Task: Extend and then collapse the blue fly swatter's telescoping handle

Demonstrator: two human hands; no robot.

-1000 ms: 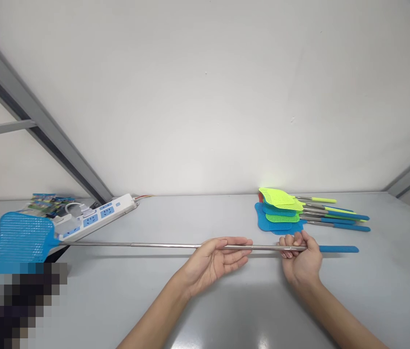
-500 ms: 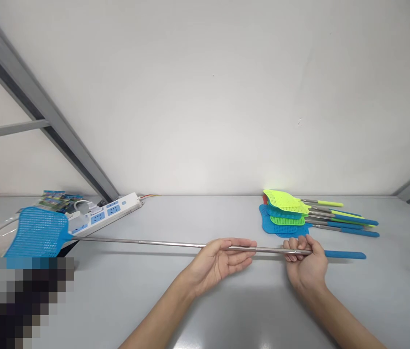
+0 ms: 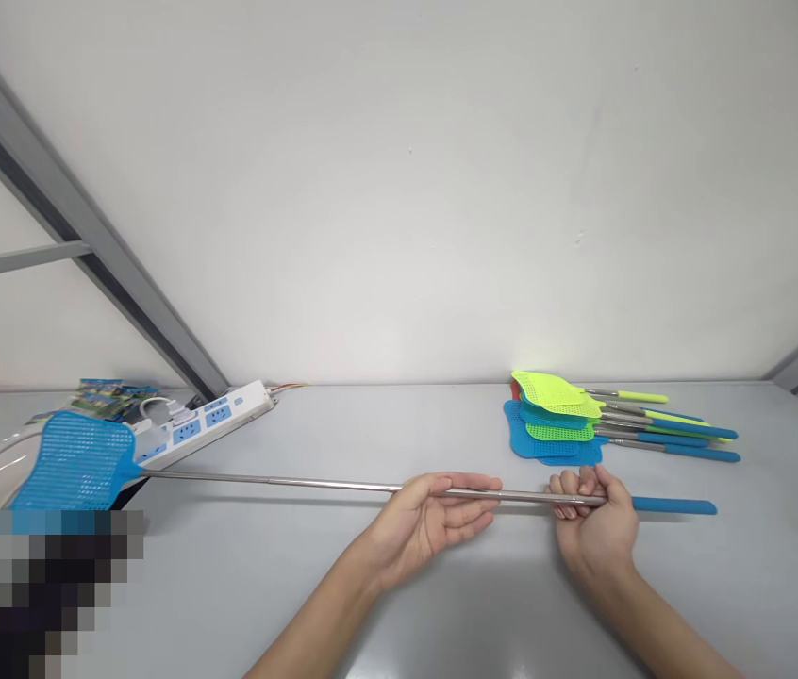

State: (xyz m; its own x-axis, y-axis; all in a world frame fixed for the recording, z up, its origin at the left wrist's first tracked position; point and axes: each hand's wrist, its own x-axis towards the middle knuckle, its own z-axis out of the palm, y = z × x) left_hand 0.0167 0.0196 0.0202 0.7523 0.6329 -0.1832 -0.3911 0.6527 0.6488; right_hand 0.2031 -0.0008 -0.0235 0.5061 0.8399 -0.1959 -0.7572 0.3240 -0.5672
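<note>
The right hand (image 3: 601,528) grips the long steel shaft (image 3: 328,486) of a blue plastic-mesh flyswatter (image 3: 84,457); the left hand (image 3: 434,523), loosely open, supports it. Looks like steadying; moving it calls for both.

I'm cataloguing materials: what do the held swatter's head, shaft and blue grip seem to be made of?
Head: likely moulded plastic, satin blue, with a regular pattern of holes.
Shaft: probably metal, polished silvery-grey, with bright glints and stepped joints.
Grip: matte blue, without glints, perhaps foam or rubber; the look leaves it open.
</note>
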